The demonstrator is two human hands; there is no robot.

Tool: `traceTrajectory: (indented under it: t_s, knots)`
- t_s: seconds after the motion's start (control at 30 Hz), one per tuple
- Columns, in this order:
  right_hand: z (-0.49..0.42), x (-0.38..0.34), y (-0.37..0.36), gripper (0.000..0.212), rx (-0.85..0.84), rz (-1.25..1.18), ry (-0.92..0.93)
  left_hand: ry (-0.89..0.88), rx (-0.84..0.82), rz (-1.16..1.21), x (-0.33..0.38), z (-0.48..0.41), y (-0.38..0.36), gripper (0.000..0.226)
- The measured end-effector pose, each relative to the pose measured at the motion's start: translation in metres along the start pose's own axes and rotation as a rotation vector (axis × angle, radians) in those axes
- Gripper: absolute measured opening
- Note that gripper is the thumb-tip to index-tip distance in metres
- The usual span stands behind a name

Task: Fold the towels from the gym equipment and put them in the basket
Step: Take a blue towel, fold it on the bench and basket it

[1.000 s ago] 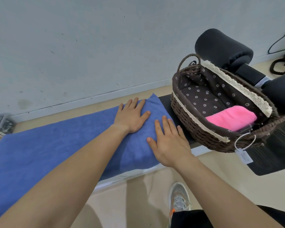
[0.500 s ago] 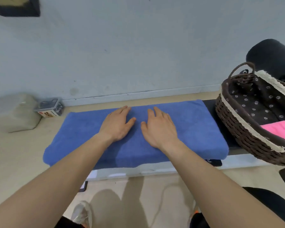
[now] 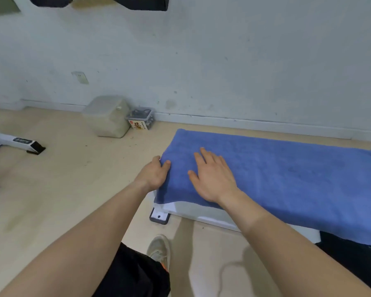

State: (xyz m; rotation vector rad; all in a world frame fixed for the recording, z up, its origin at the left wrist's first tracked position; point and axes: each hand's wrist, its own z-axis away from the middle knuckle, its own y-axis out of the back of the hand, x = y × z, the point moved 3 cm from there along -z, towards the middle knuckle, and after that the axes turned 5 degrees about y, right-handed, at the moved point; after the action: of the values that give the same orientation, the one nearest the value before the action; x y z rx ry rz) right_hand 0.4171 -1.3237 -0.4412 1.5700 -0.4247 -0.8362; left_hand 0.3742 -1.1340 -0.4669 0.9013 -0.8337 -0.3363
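Here, a blue towel point(image 3: 287, 172) lies spread along a gym bench point(image 3: 201, 214), draped over its near side. The person's left hand point(image 3: 153, 175) grips the towel's left end, thumb on top, its fingers apparently curled under the edge and hidden. The right hand point(image 3: 212, 176) rests flat just beside it, fingers straight and slightly spread.
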Motion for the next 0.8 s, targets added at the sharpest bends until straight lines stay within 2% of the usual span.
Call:
traceTrajectory:
  t_s: [0.07, 0.2, 0.33, 0.4, 0.57, 0.67, 0.73, 0.8]
  knots:
    - [-0.005, 0.001, -0.007, 0.067, -0.021, 0.012, 0.006, 0.04, -0.04, 0.109, -0.002, -0.005, -0.008, 0.055]
    - [-0.017, -0.001, -0.024, 0.068, -0.049, 0.088, 0.031, -0.011, 0.072, 0.209, 0.007, -0.019, -0.001, 0.039]
    - [-0.023, -0.002, -0.03, 0.069, -0.018, 0.125, 0.026, 0.0, 0.132, 0.268, 0.008, -0.031, 0.013, 0.035]
    - [-0.023, -0.002, -0.03, 0.069, -0.015, 0.123, 0.029, 0.034, 0.094, 0.264, 0.004, -0.036, 0.019, 0.034]
    - [-0.02, -0.004, -0.026, 0.068, 0.005, 0.111, 0.02, 0.153, -0.147, 0.234, -0.011, -0.018, 0.032, 0.049]
    - [-0.017, -0.008, -0.022, 0.058, 0.126, 0.104, 0.034, 0.146, -0.247, 0.175, -0.022, 0.0, 0.041, 0.043]
    - [-0.015, -0.015, -0.018, 0.043, 0.24, 0.095, 0.089, 0.113, -0.231, 0.193, -0.027, 0.009, 0.046, 0.028]
    - [-0.014, -0.027, -0.015, 0.029, 0.285, 0.036, 0.132, 0.078, -0.173, 0.214, -0.029, 0.016, 0.052, 0.019]
